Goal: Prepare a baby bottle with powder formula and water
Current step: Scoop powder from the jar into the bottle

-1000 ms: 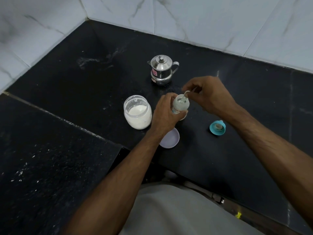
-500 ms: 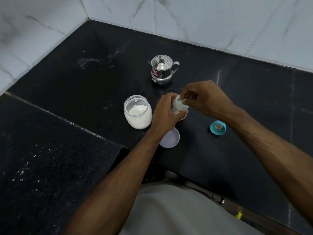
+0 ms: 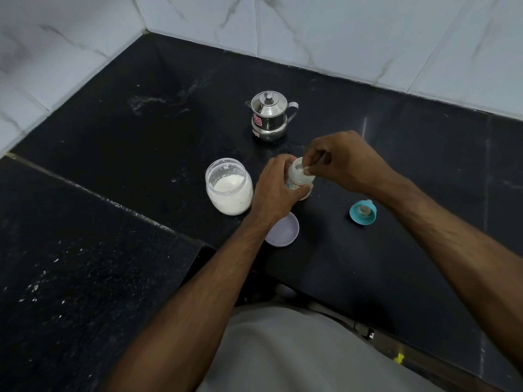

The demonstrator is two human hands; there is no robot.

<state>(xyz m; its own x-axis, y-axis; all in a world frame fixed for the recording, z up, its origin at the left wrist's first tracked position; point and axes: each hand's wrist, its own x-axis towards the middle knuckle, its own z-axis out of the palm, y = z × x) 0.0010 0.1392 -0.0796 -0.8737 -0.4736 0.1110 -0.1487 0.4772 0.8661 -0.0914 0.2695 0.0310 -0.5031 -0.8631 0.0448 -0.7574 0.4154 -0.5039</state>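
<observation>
My left hand (image 3: 276, 189) grips a small clear baby bottle (image 3: 300, 179), uncapped and tilted slightly, on the black counter (image 3: 141, 131). My right hand (image 3: 343, 161) pinches a small white spoon (image 3: 307, 169) whose tip is at the bottle's mouth. To the left stands an open glass jar of white powder (image 3: 228, 189). The jar's pale lilac lid (image 3: 283, 230) lies just in front of my left wrist. The bottle's teal cap with its teat (image 3: 363, 212) lies to the right. A steel kettle with lid (image 3: 268, 116) stands behind.
White marble-tiled walls (image 3: 339, 32) close the counter at the back and left. A seam runs diagonally across the counter's left part, with white specks of powder (image 3: 36, 287) on the near-left slab. The counter's front edge runs near my body.
My right hand has come down and left, bringing the spoon from above the bottle to its mouth. The left hand has kept hold of the bottle.
</observation>
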